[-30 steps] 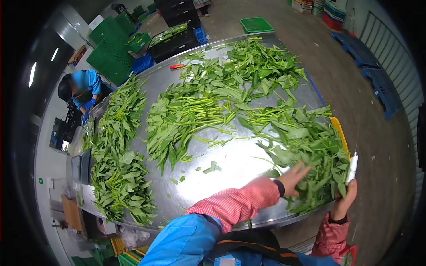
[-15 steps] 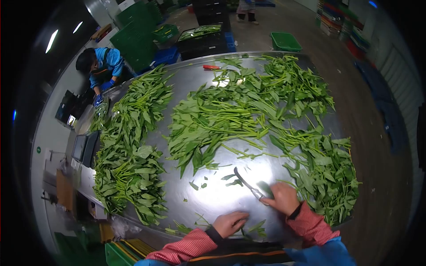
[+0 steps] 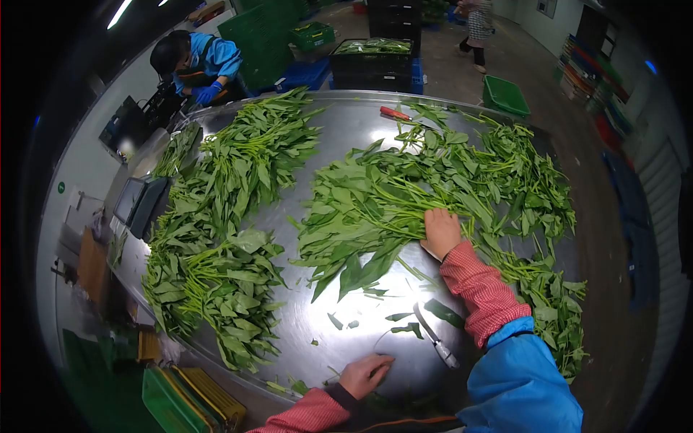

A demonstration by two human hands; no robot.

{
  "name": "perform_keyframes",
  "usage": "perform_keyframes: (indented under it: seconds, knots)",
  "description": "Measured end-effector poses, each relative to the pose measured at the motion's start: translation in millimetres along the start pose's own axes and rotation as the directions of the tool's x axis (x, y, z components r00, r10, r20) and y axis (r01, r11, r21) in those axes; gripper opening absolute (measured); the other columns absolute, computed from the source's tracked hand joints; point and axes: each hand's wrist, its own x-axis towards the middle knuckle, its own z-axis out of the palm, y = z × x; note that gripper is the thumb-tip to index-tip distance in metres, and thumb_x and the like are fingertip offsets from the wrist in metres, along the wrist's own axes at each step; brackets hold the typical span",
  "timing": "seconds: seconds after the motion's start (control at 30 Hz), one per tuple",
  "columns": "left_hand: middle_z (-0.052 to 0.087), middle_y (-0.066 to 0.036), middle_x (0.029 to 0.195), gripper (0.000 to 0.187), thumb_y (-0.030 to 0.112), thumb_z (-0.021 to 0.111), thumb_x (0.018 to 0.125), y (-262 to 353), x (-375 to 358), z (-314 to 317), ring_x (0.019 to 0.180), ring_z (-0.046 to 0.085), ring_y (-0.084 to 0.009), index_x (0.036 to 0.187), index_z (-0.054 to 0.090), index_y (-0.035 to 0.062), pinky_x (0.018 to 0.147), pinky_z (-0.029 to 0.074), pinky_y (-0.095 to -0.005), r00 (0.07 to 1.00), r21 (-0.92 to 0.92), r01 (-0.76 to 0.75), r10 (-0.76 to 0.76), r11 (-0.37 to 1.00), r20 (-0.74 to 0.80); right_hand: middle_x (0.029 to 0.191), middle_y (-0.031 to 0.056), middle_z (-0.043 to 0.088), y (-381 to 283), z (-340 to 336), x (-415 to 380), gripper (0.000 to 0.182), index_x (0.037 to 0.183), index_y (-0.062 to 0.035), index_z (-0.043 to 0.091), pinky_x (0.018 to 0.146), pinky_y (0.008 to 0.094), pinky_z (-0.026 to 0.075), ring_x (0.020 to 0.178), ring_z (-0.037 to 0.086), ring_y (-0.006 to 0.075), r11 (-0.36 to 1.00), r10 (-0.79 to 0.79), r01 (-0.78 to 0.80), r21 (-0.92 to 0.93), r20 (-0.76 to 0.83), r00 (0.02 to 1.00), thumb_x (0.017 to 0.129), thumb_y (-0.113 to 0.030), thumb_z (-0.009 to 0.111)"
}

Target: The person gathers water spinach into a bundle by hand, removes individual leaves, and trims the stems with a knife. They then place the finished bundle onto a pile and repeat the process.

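Across the metal table lies a broad heap of leafy greens that look like water spinach (image 3: 361, 209). My right hand (image 3: 442, 232) reaches into its near edge with fingers closed around the cut stems; the fingertips are partly hidden. A curved knife (image 3: 437, 339) with a pale handle rests on the metal below my right forearm, apart from both hands. Near the front edge, my left hand (image 3: 366, 375) lies low over the table, holding nothing, its thumb and fingers apart. Loose leaf scraps (image 3: 408, 330) are scattered between the knife and the heap.
More greens lie in a long row (image 3: 224, 267) on the left. A red-handled knife (image 3: 395, 113) is at the far edge. A co-worker in blue (image 3: 216, 61) bends over the far left corner. Green crates (image 3: 180, 400) stand at the lower left; a green bin (image 3: 505, 95) stands beyond the table.
My right hand has let go of the curved knife, now lying on the table, and has moved forward onto the stems. The left hand stays near the front edge. The view has shifted.
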Motion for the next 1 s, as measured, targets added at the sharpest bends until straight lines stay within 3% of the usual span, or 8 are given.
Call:
perform_keyframes:
  seconds: [0.13,0.27,0.37,0.4,0.53,0.63,0.77,1.0]
  knots:
    - [0.067,-0.011,0.092,0.020,0.008,0.065,0.084,-4.8,7.3,3.1,0.080,0.066,-0.0252,0.104,0.066,0.0067,0.072,0.052,-0.0304,1.000,-0.012,-0.007,0.007,1.000,0.015,0.085,0.0099,0.058,-8.5,-6.6,-13.1,0.043,0.089,-0.0068,0.053,0.075,0.0415,0.039,0.089,0.054,0.0262,0.996,-0.047,0.050,0.075,-0.052,0.998,0.058,-0.024,0.078]
    - [0.067,-0.011,0.095,0.021,0.008,0.065,0.084,-0.6,14.1,2.7,0.083,0.066,-0.0249,0.105,0.066,0.0062,0.075,0.052,-0.0302,1.000,-0.044,0.023,-0.022,0.999,0.015,0.084,0.0101,0.056,-37.6,-38.9,-42.4,0.040,0.085,-0.0061,0.055,0.078,0.0422,0.039,0.088,0.053,0.0265,0.990,-0.078,0.080,0.112,-0.029,0.997,0.057,-0.024,0.077]
    - [0.067,-0.010,0.097,0.021,0.008,0.064,0.084,-9.8,18.9,3.9,0.085,0.066,-0.0240,0.106,0.066,0.0058,0.076,0.052,-0.0301,0.998,-0.065,0.051,-0.049,0.997,0.041,0.096,0.0124,0.055,-33.5,-26.8,-49.0,0.047,0.089,-0.0050,0.054,0.089,0.0453,0.039,0.097,0.051,0.0275,0.996,-0.094,0.094,-0.002,-0.100,0.990,0.057,-0.029,0.078]
    - [0.067,-0.010,0.097,0.022,0.008,0.064,0.085,-11.6,20.4,4.5,0.085,0.066,-0.0234,0.106,0.066,0.0058,0.076,0.052,-0.0299,0.998,-0.063,0.045,-0.043,0.997,0.037,0.110,0.0140,0.051,-31.6,-29.1,-45.5,0.065,0.107,-0.0028,0.053,0.100,0.0476,0.033,0.109,0.047,0.0281,0.998,-0.046,0.045,-0.044,-0.032,0.998,0.059,-0.037,0.080]
    - [0.067,-0.009,0.096,0.022,0.009,0.064,0.085,-14.2,22.9,7.1,0.085,0.066,-0.0216,0.107,0.066,0.0061,0.076,0.052,-0.0290,0.997,-0.047,0.059,-0.057,0.997,0.043,0.119,0.0154,0.048,-11.2,-38.3,-15.4,0.101,0.134,-0.0049,0.041,0.103,0.0506,0.031,0.118,0.043,0.0297,0.993,0.035,-0.032,-0.117,0.023,0.999,0.055,-0.054,0.081]
    - [0.067,-0.009,0.096,0.022,0.010,0.064,0.086,-17.1,22.7,12.0,0.083,0.066,-0.0209,0.107,0.066,0.0069,0.075,0.051,-0.0284,0.995,-0.041,0.078,-0.075,0.996,0.071,0.119,0.0163,0.048,5.7,-24.3,-1.7,0.100,0.129,-0.0045,0.043,0.103,0.0520,0.031,0.118,0.043,0.0307,0.999,0.043,-0.045,0.013,0.107,0.993,0.052,-0.057,0.081]
    - [0.067,-0.009,0.098,0.022,0.011,0.064,0.086,-23.6,19.3,22.2,0.081,0.065,-0.0210,0.108,0.065,0.0079,0.074,0.051,-0.0280,0.996,-0.044,0.058,-0.054,0.997,0.076,0.111,0.0156,0.048,-8.8,-26.1,-15.7,0.078,0.106,-0.0044,0.048,0.105,0.0516,0.031,0.112,0.046,0.0310,0.995,-0.044,0.034,0.089,0.113,0.993,0.055,-0.054,0.081]
    - [0.066,-0.009,0.100,0.023,0.012,0.063,0.087,-17.0,29.9,17.4,0.082,0.064,-0.0210,0.109,0.065,0.0090,0.075,0.051,-0.0292,0.992,-0.021,0.063,-0.061,0.998,0.109,0.090,0.0138,0.055,-17.6,-16.0,-31.2,0.047,0.093,-0.0048,0.049,0.091,0.0462,0.040,0.090,0.055,0.0323,0.969,-0.019,0.036,0.245,-0.073,0.997,0.060,-0.019,0.078]
